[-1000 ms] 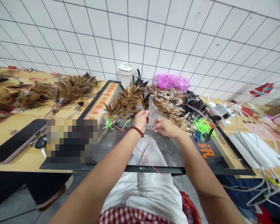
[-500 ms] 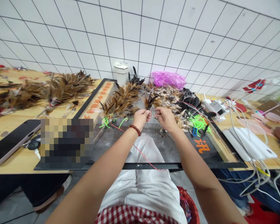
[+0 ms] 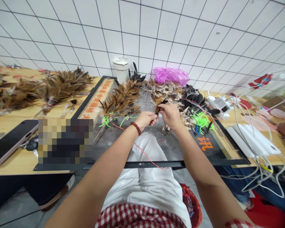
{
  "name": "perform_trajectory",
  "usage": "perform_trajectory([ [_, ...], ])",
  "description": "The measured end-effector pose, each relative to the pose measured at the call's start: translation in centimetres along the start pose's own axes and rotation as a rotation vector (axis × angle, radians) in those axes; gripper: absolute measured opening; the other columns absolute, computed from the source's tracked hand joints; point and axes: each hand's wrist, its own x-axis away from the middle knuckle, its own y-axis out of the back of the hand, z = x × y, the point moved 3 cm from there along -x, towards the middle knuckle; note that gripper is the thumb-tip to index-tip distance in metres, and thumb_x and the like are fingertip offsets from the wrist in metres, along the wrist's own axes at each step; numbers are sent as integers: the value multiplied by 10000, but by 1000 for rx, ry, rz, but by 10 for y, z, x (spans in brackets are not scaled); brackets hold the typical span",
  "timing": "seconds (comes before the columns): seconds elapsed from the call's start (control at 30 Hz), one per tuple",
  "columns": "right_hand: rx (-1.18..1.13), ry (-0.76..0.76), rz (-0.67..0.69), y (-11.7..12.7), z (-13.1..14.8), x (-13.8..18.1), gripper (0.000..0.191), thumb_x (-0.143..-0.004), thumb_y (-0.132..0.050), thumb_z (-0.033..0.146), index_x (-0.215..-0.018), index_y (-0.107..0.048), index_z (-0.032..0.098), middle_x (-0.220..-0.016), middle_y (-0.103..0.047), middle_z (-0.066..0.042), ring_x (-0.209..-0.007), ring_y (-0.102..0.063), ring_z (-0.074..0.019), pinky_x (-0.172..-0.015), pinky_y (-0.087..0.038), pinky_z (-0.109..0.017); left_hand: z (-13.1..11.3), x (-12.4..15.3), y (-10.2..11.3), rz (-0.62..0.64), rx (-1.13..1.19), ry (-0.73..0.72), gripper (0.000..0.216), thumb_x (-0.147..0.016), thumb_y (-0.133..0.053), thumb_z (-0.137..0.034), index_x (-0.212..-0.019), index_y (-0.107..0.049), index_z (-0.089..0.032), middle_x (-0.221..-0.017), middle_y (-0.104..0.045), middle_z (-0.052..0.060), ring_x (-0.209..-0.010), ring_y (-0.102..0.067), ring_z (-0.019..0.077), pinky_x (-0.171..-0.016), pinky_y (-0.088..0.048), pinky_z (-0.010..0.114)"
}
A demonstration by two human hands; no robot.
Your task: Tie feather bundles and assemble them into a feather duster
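Observation:
My left hand (image 3: 147,119), with a beaded bracelet on its wrist, is closed in a pinch at the lower end of a small brown and black feather tuft (image 3: 159,107). My right hand (image 3: 170,116) is closed on the same tuft from the right, partly covering it. Just behind lies a loose pile of brown and pale feathers (image 3: 169,90). Left of the hands rests a thick bundle of brown feathers (image 3: 123,98) with bright green ties (image 3: 106,121) at its near end. A thin red string (image 3: 144,152) runs below my left hand to the near edge of the glass.
The black-framed glass panel (image 3: 114,148) lies on a wooden table. Behind stand a white lidded cup (image 3: 121,68) and a pink plastic bag (image 3: 171,76). On the right are green strings (image 3: 201,119), black feathers (image 3: 193,99) and white cables with power banks (image 3: 254,139). A phone (image 3: 13,142) lies left.
My right hand has moved slightly left and closed on the feather tuft. The tuft now leans to the right, towards that hand. The view has shifted a little.

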Motion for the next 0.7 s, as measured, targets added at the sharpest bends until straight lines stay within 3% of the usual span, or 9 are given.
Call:
perform_trajectory([
  [0.13,-41,-137,-27,-4,-12,0,353,-858,-472,166,-1192,-584,150,-979,-677,-103,-939,-581,-241,-877,-425,-385,-3,-3,5,-97,70,-83,199,-803,-571,-119,-606,-598,-108,-513,-518,-12,-403,-429,38,-409,-330,165],
  [0.23,-117,-105,52,-11,-15,0,364,-826,-449,114,-1148,-613,156,-1045,-660,-114,-999,-584,-233,-895,-450,-380,-2,-6,10,-164,121,-64,183,-817,-557,-129,-637,-590,-113,-522,-507,-17,-408,-429,43,-406,-330,170],
  [0.33,-272,-26,115,-19,-10,1,427,-793,-477,110,-1198,-592,181,-1243,-588,-121,-1184,-514,-231,-1016,-401,-415,0,-7,11,-122,178,-33,168,-812,-574,-142,-647,-583,-114,-523,-489,-20,-415,-421,45,-411,-331,169],
  [0.43,-473,-55,174,-29,-5,2,569,-758,-537,137,-1322,-491,196,-1367,-501,-119,-1316,-406,-225,-1100,-323,-439,-1,-6,9,-17,313,-23,160,-821,-577,-153,-665,-573,-116,-532,-464,-24,-438,-420,46,-427,-339,163],
  [0.53,-753,-160,203,-38,-3,4,583,-749,-620,225,-1315,-483,198,-1310,-547,-110,-1246,-486,-210,-1063,-376,-413,-4,-5,8,64,469,4,131,-819,-587,-141,-693,-559,-118,-546,-450,-29,-450,-407,41,-436,-332,154],
  [0.7,-1053,-343,144,-45,-1,3,384,-708,-730,389,-1035,-654,201,-997,-694,-42,-945,-632,-173,-947,-472,-382,-9,-6,11,95,617,29,117,-832,-582,-128,-719,-556,-122,-562,-449,-34,-463,-410,29,-454,-336,131],
])
